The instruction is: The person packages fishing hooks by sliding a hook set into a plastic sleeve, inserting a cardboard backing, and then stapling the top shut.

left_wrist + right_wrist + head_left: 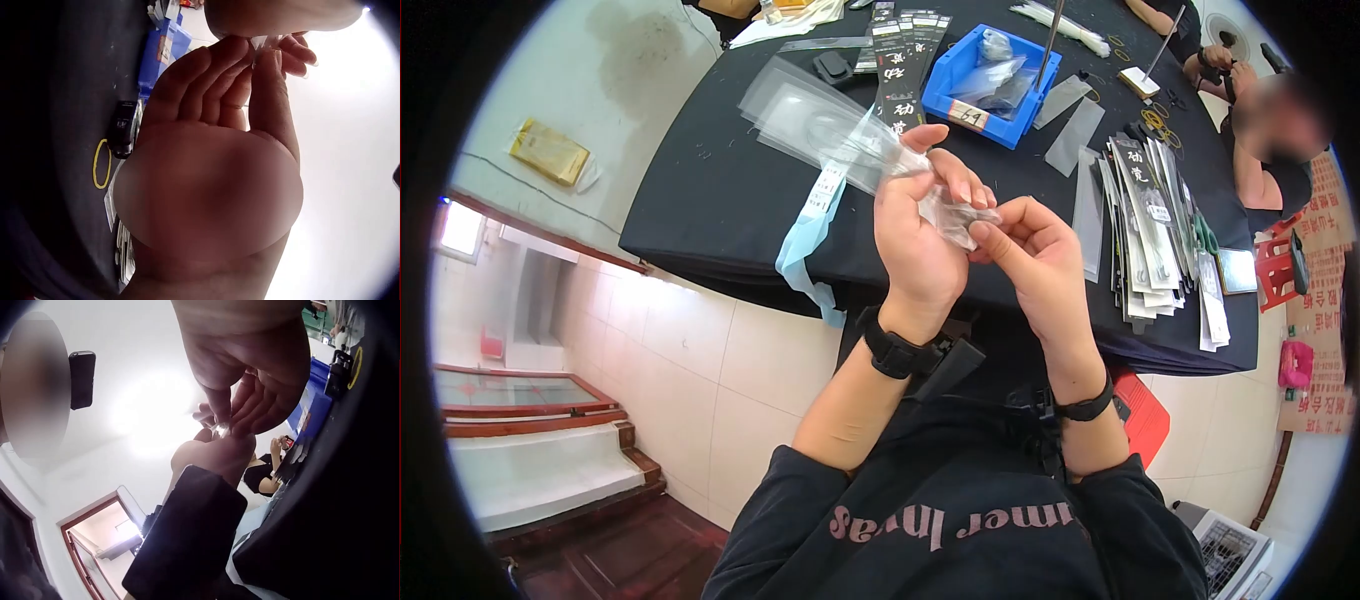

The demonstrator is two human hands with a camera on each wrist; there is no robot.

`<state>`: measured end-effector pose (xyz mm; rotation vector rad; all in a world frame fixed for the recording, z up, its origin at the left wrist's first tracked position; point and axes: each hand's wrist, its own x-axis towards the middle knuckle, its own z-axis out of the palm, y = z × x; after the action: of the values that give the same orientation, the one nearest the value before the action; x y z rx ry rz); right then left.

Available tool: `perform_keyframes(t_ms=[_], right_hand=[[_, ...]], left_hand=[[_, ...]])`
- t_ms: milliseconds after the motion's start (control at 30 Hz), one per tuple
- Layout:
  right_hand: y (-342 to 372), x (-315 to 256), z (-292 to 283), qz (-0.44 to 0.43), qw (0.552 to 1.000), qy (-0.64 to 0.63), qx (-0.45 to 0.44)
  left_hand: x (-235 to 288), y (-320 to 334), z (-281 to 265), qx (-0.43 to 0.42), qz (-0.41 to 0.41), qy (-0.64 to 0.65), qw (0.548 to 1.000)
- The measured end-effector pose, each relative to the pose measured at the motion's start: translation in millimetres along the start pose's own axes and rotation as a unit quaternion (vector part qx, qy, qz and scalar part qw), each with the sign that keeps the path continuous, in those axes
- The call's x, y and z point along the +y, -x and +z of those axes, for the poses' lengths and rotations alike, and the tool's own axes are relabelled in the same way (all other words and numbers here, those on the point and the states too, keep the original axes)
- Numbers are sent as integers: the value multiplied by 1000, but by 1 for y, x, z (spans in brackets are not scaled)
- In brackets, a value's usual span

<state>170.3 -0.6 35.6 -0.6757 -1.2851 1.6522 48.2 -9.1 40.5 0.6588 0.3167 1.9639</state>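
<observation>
Both hands meet in front of my chest, over the table's near edge. My left hand [922, 240] has its palm turned up, and its curled fingers hold a small crumpled clear plastic bag [945, 216]. With thumb and fingertips my right hand [1045, 262] pinches the same bag at its near end; the bag's contents cannot be made out. In the right wrist view a shiny bit of the bag [221, 430] shows between the fingers. A fan of long clear plastic sleeves [810, 115] overlaps the left fingers in the head view, beside a light blue strip [805, 245] with white labels.
On the black-covered table [700, 190] stands a blue bin [970, 118] with clear bags inside. Black printed cards [895, 60] lie left of it. At right are a stack of packaged cards [1145, 235] and green-handled scissors [1204, 235]. Another person [1265, 130] sits at the far right.
</observation>
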Motion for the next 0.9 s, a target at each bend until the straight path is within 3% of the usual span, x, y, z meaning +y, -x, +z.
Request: perform_keyframes(t_ms=[133, 200, 267, 433, 467, 533, 567, 667, 800, 900], right_hand=[[0, 4, -6, 5, 1000, 9, -2], [-2, 2, -15, 60, 997, 32, -26], [-6, -7, -28, 34, 997, 68, -27], [-23, -25, -41, -47, 983, 179, -16], [-27, -26, -44, -24, 991, 132, -25], [-36, -27, -48, 26, 998, 35, -49], [-39, -24, -43, -1, 999, 46, -14], [-48, -10, -48, -49, 990, 127, 46], [-48, -9, -50, -47, 995, 81, 47], [-49, -6, -51, -51, 994, 72, 60]], left_hand=[[2, 1, 2, -17, -22, -23, 999], [4, 0, -2, -34, -28, -25, 999], [9, -4, -9, -121, -97, -171, 973], [11, -9, -19, -141, -250, -152, 946], [11, -11, -18, -147, -248, -151, 945], [12, -12, -15, -183, -297, -256, 901], [7, -11, -17, -174, -318, -271, 892], [-3, -8, -18, -153, -347, -295, 877], [-8, -5, -23, -127, -323, -240, 906], [-13, -1, -23, -123, -296, -272, 908]])
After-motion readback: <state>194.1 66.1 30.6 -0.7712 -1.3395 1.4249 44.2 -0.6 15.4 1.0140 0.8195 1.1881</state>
